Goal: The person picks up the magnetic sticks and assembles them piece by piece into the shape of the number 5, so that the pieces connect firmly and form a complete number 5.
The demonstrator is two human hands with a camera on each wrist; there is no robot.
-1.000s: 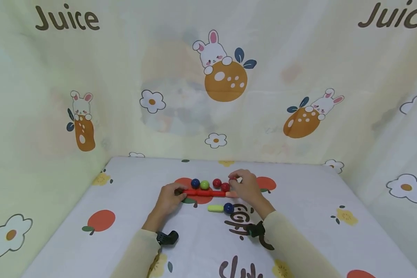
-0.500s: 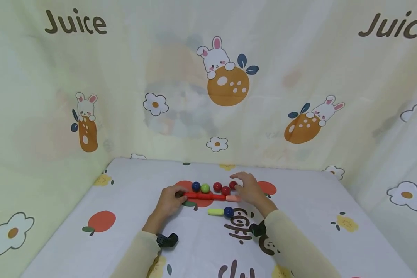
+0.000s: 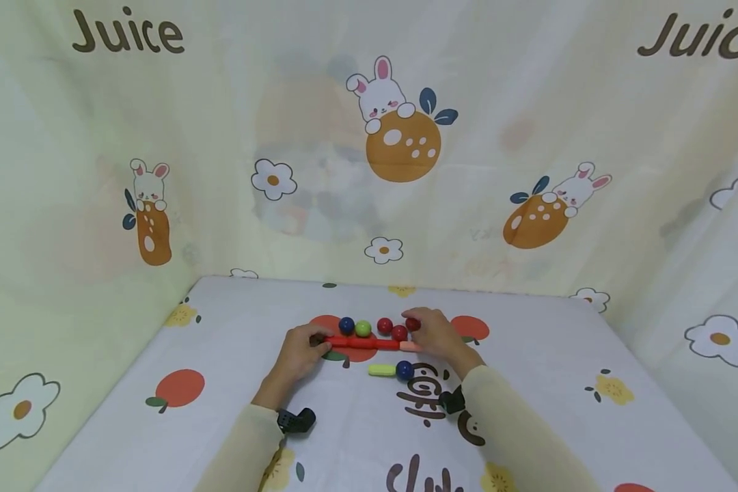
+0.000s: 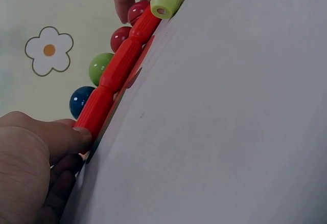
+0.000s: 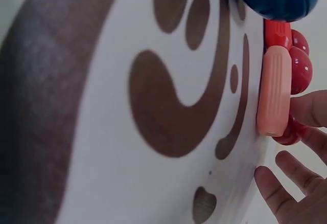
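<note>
My left hand [image 3: 301, 352] pinches the left end of a row of ridged red plastic sticks [image 4: 117, 68] laid end to end. A pink ridged stick [image 5: 275, 91] continues the row on the right. Behind the row lie glossy balls: a blue ball [image 3: 346, 326], a light green ball [image 3: 363, 329] and two red balls, one left [image 3: 384, 326] and one right [image 3: 400, 333]. At the row's right end my right hand [image 3: 436, 335] holds a third red ball [image 3: 413, 324] between thumb and finger, its other fingers spread. The hand partly covers this ball.
In front of the row, a light green ridged stick [image 3: 382, 370] lies with a dark blue ball [image 3: 404, 370] at its right end. A printed white cloth [image 3: 221, 437] covers the table, and a patterned curtain [image 3: 320, 225] stands behind it.
My right hand's fingers loosened around the rightmost red ball half a second ago and now close on it again. The left hand stays at the row's end. The head view tilts slightly.
</note>
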